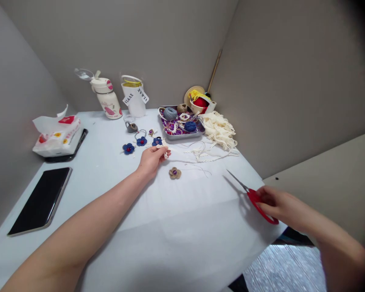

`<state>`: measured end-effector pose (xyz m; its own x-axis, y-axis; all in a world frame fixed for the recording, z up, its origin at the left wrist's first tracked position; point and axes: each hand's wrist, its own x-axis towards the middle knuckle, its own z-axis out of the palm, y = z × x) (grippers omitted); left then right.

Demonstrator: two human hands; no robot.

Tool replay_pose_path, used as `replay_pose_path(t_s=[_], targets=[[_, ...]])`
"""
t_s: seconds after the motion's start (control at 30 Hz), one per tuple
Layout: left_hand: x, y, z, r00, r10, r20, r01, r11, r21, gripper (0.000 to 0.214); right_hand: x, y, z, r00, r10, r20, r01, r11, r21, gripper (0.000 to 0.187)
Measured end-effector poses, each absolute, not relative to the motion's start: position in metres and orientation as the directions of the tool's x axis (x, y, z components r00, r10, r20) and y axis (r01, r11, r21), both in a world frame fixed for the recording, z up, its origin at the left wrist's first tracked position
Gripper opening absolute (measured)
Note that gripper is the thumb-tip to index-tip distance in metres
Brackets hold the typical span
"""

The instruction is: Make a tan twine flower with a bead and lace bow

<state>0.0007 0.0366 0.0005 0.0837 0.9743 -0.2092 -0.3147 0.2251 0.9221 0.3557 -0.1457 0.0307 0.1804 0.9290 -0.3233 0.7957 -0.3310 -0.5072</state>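
Left hand: our left hand [151, 160] pinches a small cream piece [164, 149] between thumb and fingers, above the middle of the desk [182, 243]; the piece is too small to tell exactly what it is.

Right hand: our right hand [278, 205] has its fingers in the loop of red-handled scissors [257, 202], held low near the desk's right edge, with the blades together and pointing up and left.

Hands: well apart, each closed on its own item.

Near the left hand: a burlap flower [174, 173] with a purple centre lies just beyond the fingertips, and thin pale threads [197, 168] trail across the desk beside it. Three dark blue flowers [141, 141] sit in a loose row to the left.

Behind the hands: a metal tray [170, 136] holds a grey yarn ball [170, 114], a blue yarn ball [190, 126], a twine ball [181, 108] and purple trimmings [170, 126]. A heap of cream fringe [219, 129] lies just to its right.

Back of the desk: a white water bottle [108, 101] and a white cup [134, 101] with tags stand against the wall.

Left side: a tissue packet [56, 137] lies beyond a dark tablet [39, 200].
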Motion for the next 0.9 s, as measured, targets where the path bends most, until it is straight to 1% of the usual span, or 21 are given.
replay_pose_path(t_s=[0.03, 0.1, 0.2, 0.27, 0.33, 0.37, 0.43, 0.5, 0.6, 0.73, 0.9], targets=[[0.001, 0.036, 0.001, 0.090, 0.974, -0.210, -0.318, 0.228, 0.920, 0.023, 0.346, -0.149, 0.036, 0.098, 0.907, -0.410, 0.709, -0.353, -0.610, 0.026], [0.002, 0.035, 0.002, 0.107, 0.972, -0.207, -0.327, 0.231, 0.916, 0.021, 0.322, -0.151, 0.046, 0.004, 0.909, -0.418, 0.562, -0.347, -0.750, 0.037], [0.003, 0.033, 0.003, 0.126, 0.974, -0.191, -0.344, 0.223, 0.912, 0.021, 0.278, -0.150, 0.054, -0.148, 0.895, -0.421, 0.387, -0.339, -0.858, 0.052], [0.004, 0.032, 0.003, 0.134, 0.975, -0.179, -0.356, 0.216, 0.909, 0.021, 0.249, -0.148, 0.052, -0.271, 0.856, -0.440, 0.243, -0.381, -0.892, 0.063], [0.004, 0.031, 0.004, 0.145, 0.974, -0.174, -0.370, 0.216, 0.903, 0.021, 0.225, -0.144, 0.047, -0.315, 0.827, -0.465, 0.071, -0.468, -0.881, 0.063], [0.004, 0.030, 0.005, 0.151, 0.973, -0.174, -0.378, 0.220, 0.900, 0.020, 0.215, -0.140, 0.044, -0.335, 0.810, -0.481, 0.009, -0.508, -0.861, 0.063], [0.004, 0.029, 0.008, 0.162, 0.970, -0.181, -0.393, 0.232, 0.890, 0.017, 0.199, -0.130, 0.037, -0.339, 0.808, -0.482, -0.088, -0.537, -0.839, 0.062], [0.005, 0.027, 0.011, 0.171, 0.966, -0.194, -0.410, 0.249, 0.878, 0.015, 0.188, -0.117, 0.032, -0.334, 0.815, -0.474, -0.143, -0.540, -0.829, 0.059], [0.006, 0.026, 0.015, 0.181, 0.958, -0.220, -0.443, 0.279, 0.852, 0.011, 0.177, -0.099, 0.027, -0.306, 0.829, -0.469, -0.176, -0.533, -0.827, 0.058], [0.006, 0.025, 0.017, 0.202, 0.947, -0.251, -0.482, 0.319, 0.816, 0.007, 0.168, -0.084, 0.024, -0.254, 0.864, -0.434, -0.186, -0.484, -0.855, 0.059], [0.006, 0.026, 0.016, 0.231, 0.932, -0.278, -0.504, 0.359, 0.786, 0.007, 0.165, -0.076, 0.024, -0.259, 0.891, -0.374, -0.181, -0.425, -0.887, 0.057]])
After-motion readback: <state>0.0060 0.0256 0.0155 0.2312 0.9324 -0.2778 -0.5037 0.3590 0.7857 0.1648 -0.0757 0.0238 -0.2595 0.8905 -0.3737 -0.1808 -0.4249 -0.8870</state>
